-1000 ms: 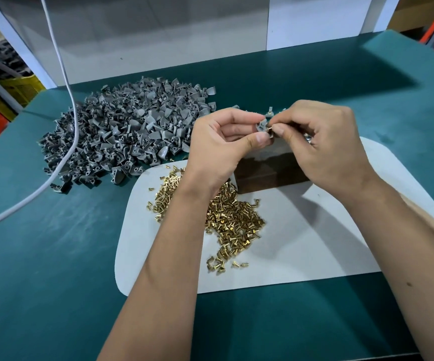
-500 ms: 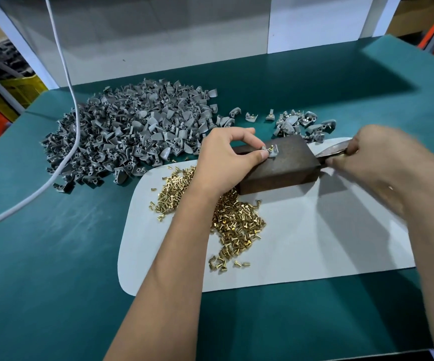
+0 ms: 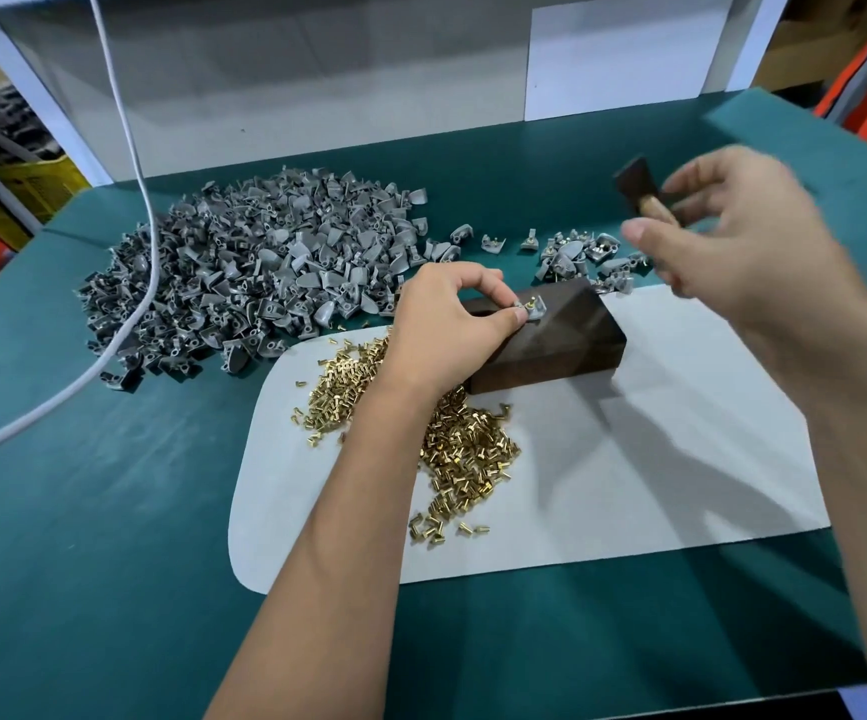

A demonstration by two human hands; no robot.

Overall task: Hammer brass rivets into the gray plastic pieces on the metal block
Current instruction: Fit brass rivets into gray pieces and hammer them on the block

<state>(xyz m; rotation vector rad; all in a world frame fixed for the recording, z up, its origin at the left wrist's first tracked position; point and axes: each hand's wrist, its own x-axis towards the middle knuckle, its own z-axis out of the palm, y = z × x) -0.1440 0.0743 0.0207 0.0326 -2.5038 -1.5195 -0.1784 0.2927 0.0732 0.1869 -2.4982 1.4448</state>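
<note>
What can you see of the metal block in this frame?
The metal block is a dark brown, dull rectangular slab, seemingly steel with a worn top. It lies flat on the white mat, angled so one corner points away from the camera, with the brass rivet pile against its near left end. On its top far edge sits one gray plastic piece with a rivet standing in it, pinched by the left hand, which rests on the block. The blurred right hand holds the hammer raised above it.
</note>
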